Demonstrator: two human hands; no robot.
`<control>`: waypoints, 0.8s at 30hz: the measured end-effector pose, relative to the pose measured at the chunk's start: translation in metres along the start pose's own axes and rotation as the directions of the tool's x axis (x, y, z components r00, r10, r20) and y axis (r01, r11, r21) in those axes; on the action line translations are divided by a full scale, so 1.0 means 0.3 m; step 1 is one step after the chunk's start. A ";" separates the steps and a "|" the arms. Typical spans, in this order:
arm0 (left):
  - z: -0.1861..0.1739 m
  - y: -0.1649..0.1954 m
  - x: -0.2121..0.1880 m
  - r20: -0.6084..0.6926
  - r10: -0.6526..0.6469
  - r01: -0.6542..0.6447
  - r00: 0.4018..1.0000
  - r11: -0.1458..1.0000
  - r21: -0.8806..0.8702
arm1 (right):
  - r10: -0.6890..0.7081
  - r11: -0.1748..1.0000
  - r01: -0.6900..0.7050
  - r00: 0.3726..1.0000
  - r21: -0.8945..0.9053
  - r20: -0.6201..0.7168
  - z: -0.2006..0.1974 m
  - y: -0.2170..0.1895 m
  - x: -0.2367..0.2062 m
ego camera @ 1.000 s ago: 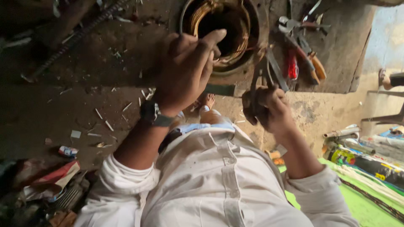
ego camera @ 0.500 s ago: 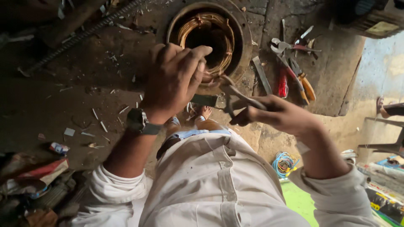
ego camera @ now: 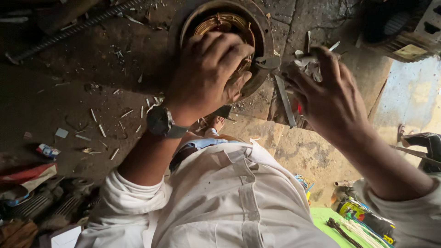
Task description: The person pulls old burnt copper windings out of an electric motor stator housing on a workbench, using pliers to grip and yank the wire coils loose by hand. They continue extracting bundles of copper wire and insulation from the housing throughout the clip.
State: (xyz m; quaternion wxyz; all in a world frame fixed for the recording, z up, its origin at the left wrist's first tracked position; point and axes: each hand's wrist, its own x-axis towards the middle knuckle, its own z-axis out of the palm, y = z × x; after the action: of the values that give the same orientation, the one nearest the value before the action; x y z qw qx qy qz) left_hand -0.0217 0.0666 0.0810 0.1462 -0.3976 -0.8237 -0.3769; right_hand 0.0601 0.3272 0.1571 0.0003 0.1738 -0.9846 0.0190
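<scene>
Round motor stator (ego camera: 264, 34), copper windings (ego camera: 220, 23) bared inside its metal ring, lying on the grimy floor (ego camera: 69, 82) at upper centre of the head view.

Left hand (ego camera: 209, 69) draped over the near rim, knuckles up, fingers curled down onto the windings and pressing there, wrist bent back, wristwatch (ego camera: 160, 121) facing the camera. Right hand (ego camera: 330, 96) closed around grey pliers (ego camera: 275, 62), palm turned away, thumb side toward the stator, forearm coming in from the lower right; tool head just beside the ring's right edge, apparently touching it, right next to the left fingertips.

Likely hazards, judged from this layout: a slip of the pliers off the rim into the left fingers, so close to the tool head; nicked or scraped copper wire from steel driven across the coil; the ring rocking or skidding on the loose debris under one-handed bracing. Grip inside the right fist mostly hidden, so its firmness hard to tell.

Around: a flat metal bar (ego camera: 285, 101) under the right hand, pale slivers (ego camera: 96, 117) strewn across the floor, a threaded rod (ego camera: 78, 25) at upper left, a bare foot (ego camera: 215, 123) below the stator, white shirt (ego camera: 229, 197) filling the foreground.
</scene>
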 end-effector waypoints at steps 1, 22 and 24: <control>0.000 -0.005 0.005 0.008 0.005 -0.005 1.000 1.000 0.025 | -0.041 0.995 0.037 0.998 -0.092 -0.038 -0.014 -0.013 0.005; 0.021 -0.031 0.055 0.070 -0.067 0.071 0.995 0.995 -0.064 | -0.064 0.852 0.105 0.993 -0.514 0.097 -0.101 -0.178 0.096; 0.021 -0.030 0.058 0.100 -0.092 0.101 0.991 0.991 -0.090 | -0.057 0.869 0.095 0.994 -0.486 0.093 -0.099 -0.182 0.097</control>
State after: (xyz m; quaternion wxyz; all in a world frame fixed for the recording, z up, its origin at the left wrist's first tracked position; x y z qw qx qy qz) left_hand -0.0394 0.0769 0.0816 0.0693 -0.3814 -0.8292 -0.4027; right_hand 0.0514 0.2670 0.1889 0.0078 0.2073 -0.9491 -0.2372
